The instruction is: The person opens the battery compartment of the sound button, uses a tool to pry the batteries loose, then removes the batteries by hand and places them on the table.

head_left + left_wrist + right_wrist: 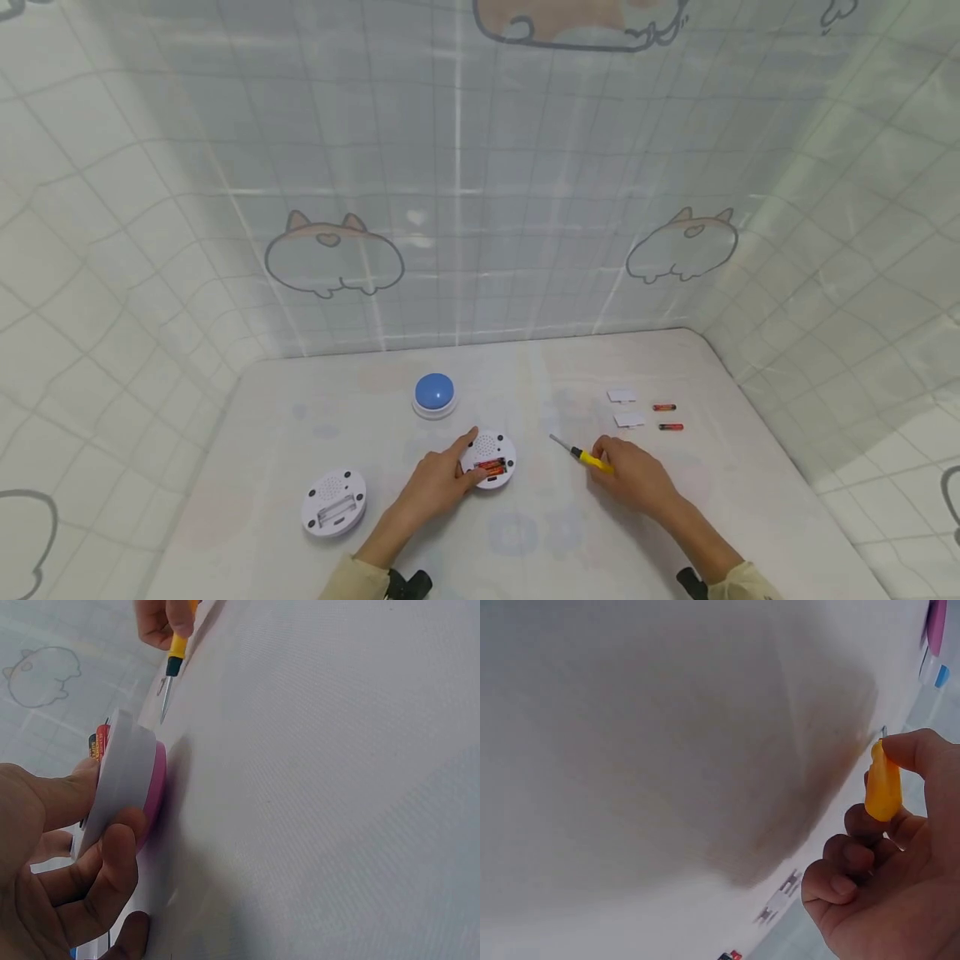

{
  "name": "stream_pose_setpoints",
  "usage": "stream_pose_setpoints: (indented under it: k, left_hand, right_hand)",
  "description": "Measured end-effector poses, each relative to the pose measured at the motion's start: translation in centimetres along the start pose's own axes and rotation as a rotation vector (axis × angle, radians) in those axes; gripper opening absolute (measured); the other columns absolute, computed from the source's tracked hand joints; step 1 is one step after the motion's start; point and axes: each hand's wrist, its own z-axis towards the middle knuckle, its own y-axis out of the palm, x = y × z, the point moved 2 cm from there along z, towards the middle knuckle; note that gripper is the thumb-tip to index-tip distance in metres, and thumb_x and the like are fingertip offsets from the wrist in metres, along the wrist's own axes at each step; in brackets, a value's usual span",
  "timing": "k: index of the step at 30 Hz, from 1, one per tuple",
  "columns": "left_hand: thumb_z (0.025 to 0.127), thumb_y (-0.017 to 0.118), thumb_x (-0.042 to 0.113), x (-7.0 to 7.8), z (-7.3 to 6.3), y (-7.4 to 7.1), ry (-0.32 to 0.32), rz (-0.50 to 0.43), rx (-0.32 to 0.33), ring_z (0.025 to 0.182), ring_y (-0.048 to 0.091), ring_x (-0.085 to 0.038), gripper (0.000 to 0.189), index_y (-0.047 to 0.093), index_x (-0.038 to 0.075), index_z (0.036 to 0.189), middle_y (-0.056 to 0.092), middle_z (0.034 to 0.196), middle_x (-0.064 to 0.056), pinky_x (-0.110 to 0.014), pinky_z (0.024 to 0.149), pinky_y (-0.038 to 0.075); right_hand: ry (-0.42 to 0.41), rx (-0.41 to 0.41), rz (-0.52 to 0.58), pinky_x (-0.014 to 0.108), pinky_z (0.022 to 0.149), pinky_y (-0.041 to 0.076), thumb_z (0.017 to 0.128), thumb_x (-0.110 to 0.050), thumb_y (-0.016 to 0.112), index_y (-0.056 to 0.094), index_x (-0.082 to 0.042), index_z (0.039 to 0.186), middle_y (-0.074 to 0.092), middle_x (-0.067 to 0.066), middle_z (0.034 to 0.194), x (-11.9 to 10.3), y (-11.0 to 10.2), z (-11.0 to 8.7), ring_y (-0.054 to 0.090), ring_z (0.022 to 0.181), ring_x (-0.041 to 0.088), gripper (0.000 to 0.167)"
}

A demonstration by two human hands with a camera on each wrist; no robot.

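Note:
A round white buzzer button [486, 442] lies pink dome down, its battery compartment showing red-and-black batteries [491, 467]. My left hand [437, 481] grips it, thumb over the battery side and fingers bent around the rim. In the left wrist view, the pink dome [155, 784] shows beneath the white casing. To the right, my right hand [636, 475] holds a screwdriver [588, 459] by its yellow handle. Its metal shaft points toward the button, with a stretch of table between them. In the right wrist view, thumb and fingers pinch the yellow handle [885, 787].
A second white button [330, 483] lies upturned at the left, its battery slot bare. Behind my left hand stands a blue-domed button [434, 392]. Two white battery covers [621, 396] and two loose batteries [664, 407] lie at the back right of the table [525, 542].

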Motion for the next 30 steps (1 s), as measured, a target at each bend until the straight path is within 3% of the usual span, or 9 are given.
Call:
stream_pose_setpoints:
  k: [7, 23, 30]
  left_hand:
    - [0.096, 0.067, 0.043, -0.1, -0.3, 0.1, 0.001, 0.002, 0.000, 0.056, 0.046, -0.008, 0.070, 0.040, 0.019, 0.155, 0.053, 0.061, 0.009, -0.026, 0.054, 0.037]
    - [0.096, 0.066, 0.044, -0.1, 0.0, 0.2, 0.020, 0.006, -0.003, 0.056, 0.046, -0.006, 0.070, 0.040, 0.018, 0.155, 0.054, 0.063, 0.010, -0.025, 0.054, 0.038]
    - [0.096, 0.066, 0.043, 0.1, 0.1, 0.0, 0.020, 0.006, -0.001, 0.056, 0.046, -0.006, 0.069, 0.041, 0.018, 0.155, 0.053, 0.063, 0.009, -0.025, 0.054, 0.037]
  right_hand:
    - [0.020, -0.028, 0.019, 0.032, 0.068, 0.047, 0.087, -0.031, 0.077, 0.061, -0.020, 0.102, 0.057, -0.006, 0.078, 0.2, 1.0, -0.3, 0.050, 0.068, 0.014, 0.024]
    - [0.014, -0.017, -0.004, 0.030, 0.058, 0.040, 0.085, -0.036, 0.079, 0.060, -0.020, 0.103, 0.052, -0.003, 0.071, 0.0, 0.8, -0.6, 0.047, 0.062, 0.014, 0.031]
    - [-0.087, 0.058, 0.028, 0.028, 0.052, 0.034, 0.087, -0.041, 0.077, 0.062, -0.025, 0.105, 0.049, -0.007, 0.066, -1.9, -0.7, 0.2, 0.044, 0.058, 0.011, 0.028]
